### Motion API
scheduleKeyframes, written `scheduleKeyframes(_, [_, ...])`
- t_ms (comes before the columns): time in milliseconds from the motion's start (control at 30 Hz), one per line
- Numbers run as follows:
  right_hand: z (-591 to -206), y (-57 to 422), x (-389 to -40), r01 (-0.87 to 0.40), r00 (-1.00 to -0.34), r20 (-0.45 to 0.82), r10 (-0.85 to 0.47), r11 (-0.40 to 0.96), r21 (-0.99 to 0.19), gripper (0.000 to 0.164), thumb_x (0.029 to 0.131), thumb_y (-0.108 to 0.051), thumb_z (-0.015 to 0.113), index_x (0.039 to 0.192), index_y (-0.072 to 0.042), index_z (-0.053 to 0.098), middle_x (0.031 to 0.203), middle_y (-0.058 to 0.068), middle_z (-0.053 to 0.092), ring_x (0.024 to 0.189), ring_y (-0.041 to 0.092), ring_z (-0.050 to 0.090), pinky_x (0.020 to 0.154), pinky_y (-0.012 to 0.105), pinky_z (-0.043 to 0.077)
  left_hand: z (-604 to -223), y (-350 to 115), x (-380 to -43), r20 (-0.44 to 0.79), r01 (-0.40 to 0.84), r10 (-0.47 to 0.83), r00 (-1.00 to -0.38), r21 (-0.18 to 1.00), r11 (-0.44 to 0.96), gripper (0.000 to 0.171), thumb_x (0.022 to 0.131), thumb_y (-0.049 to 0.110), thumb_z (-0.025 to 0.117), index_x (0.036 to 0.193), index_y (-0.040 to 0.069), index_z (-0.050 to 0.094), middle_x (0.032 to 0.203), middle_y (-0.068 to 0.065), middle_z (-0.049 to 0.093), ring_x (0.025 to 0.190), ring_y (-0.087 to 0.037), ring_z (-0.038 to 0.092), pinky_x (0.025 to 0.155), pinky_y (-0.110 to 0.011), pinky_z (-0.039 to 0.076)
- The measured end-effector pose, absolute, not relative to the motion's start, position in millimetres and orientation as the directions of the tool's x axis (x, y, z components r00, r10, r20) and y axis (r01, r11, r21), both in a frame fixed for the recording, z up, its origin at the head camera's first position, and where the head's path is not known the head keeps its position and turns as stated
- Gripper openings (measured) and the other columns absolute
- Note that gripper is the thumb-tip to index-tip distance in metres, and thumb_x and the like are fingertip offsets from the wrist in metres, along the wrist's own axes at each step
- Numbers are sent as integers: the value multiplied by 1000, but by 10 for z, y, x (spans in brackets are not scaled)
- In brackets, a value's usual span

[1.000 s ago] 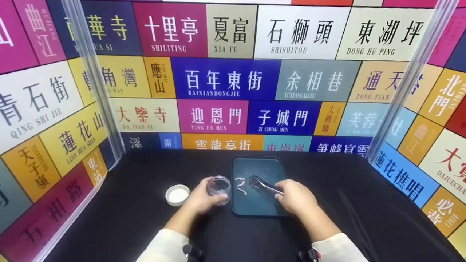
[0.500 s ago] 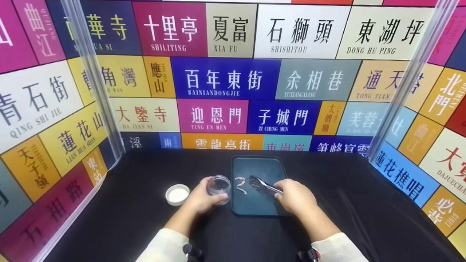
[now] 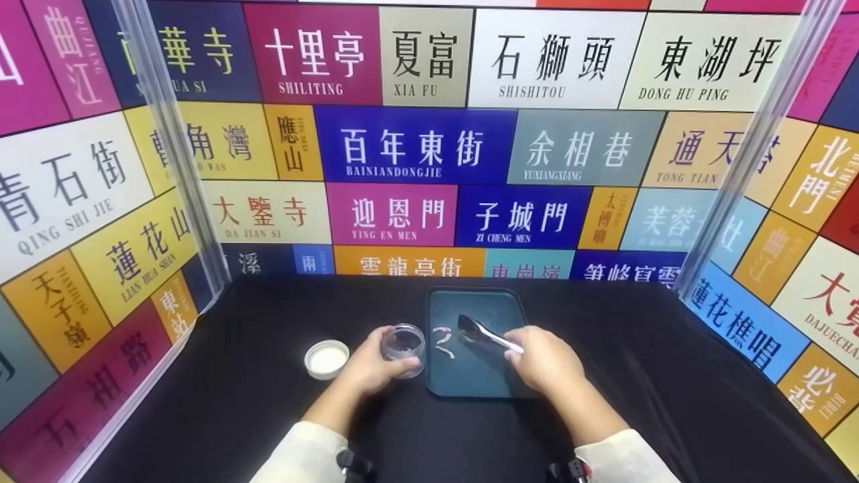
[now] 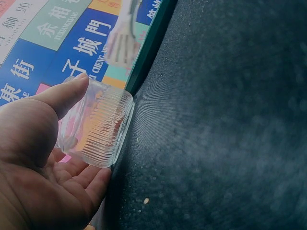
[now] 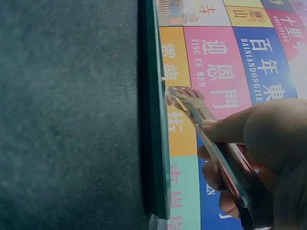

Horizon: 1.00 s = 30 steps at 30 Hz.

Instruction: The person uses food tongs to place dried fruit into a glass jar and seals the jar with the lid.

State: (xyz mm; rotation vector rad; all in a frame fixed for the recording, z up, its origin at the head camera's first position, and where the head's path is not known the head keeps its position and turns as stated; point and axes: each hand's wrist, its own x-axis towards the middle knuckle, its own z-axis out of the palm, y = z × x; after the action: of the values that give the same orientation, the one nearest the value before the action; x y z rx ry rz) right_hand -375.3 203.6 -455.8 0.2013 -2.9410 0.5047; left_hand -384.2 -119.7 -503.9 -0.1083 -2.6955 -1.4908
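In the head view my left hand [image 3: 371,365] grips a clear jar [image 3: 406,362], its mouth uncovered, beside the tray's left edge. The left wrist view shows the jar's ribbed wall [image 4: 103,129] between thumb and fingers. My right hand [image 3: 549,361] holds metal tongs [image 3: 495,339], reaching in from the right over a dark teal tray [image 3: 480,302]. Their slotted ends [image 5: 187,98] sit close together in the right wrist view; I cannot tell whether anything is between them. Thin, pale, curled strips [image 3: 447,353] lie on the tray's left part, left of the tong ends.
A round white lid [image 3: 327,359] lies on the black tablecloth [image 3: 268,416], left of my left hand. Behind the table stands a wall [image 3: 416,144] of colourful printed name panels, with clear upright posts [image 3: 738,134] at both corners.
The tongs' ends have come closer together and tilted up slightly over the tray, and my right hand has risen a little. My left hand, the jar and the pale strips stay in place.
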Motion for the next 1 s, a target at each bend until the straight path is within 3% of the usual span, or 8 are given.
scheduleKeyframes(200, [-4513, 1996, -3739, -152, -979, 179, -94, 925, -349, 29, 99, -29, 76, 128, -23, 77, 127, 5, 76, 112, 29, 71, 104, 58, 58, -5040, -1202, -3844, 86, 89, 29, -996, 845, 527, 95, 83, 43, 92, 158, 6, 45, 151, -21, 61, 138, -39, 60, 124, -58, 43])
scheduleKeyframes(600, [-4451, 1901, -3664, -175, -965, 246, -91, 922, -346, 39, 101, -32, 75, 138, -24, 72, 134, 7, 74, 125, 32, 70, 110, 59, 55, -5040, -1203, -3830, 88, 93, 34, -996, 850, 519, 97, 82, 42, 93, 158, 6, 45, 151, -22, 61, 139, -39, 60, 124, -58, 42])
scheduleKeyframes(1000, [-4448, 1780, -3609, -260, -928, 344, -142, 908, -328, 36, 99, -31, 78, 134, -25, 76, 123, 2, 77, 115, 27, 73, 102, 52, 60, -5040, -1190, -3837, 88, 92, 32, -996, 839, 536, 94, 83, 41, 92, 157, 6, 45, 150, -22, 62, 137, -40, 61, 123, -59, 44])
